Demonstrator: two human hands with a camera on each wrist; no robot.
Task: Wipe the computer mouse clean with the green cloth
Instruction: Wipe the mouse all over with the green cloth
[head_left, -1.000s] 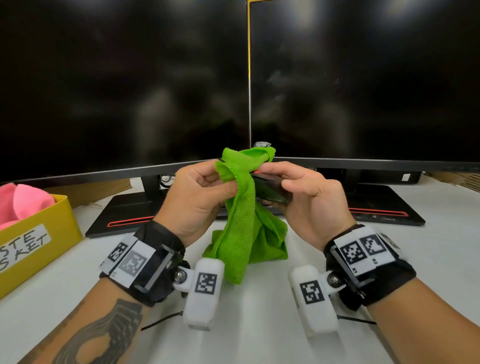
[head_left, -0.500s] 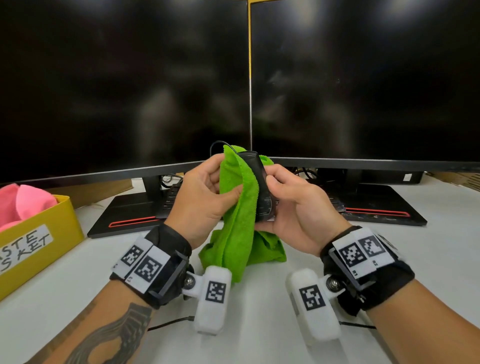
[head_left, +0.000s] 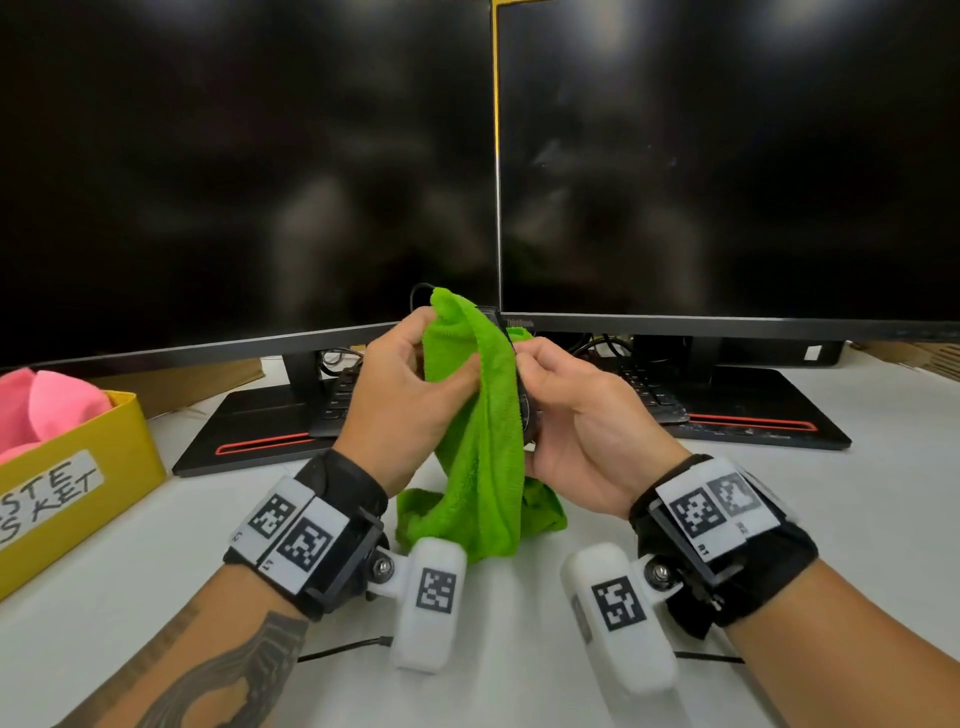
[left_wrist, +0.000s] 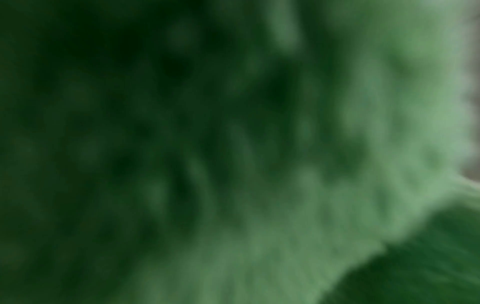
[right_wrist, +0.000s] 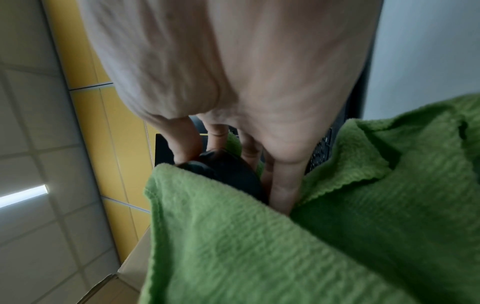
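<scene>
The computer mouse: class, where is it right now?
In the head view the computer mouse is mid-frame, held above the desk by the right hand, against the green cloth the left hand grips.

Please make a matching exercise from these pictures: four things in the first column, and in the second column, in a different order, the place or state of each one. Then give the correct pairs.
Column 1
1. green cloth
2. computer mouse
3. yellow box
4. keyboard

Column 2
A. stands at the left edge of the table, with pink cloth inside
B. lies under the monitors, behind the hands
C. hangs from the left hand and drapes down to the table
D. black, held in the right hand, mostly hidden by the cloth

Pairs: 1-C, 2-D, 3-A, 4-B
</scene>
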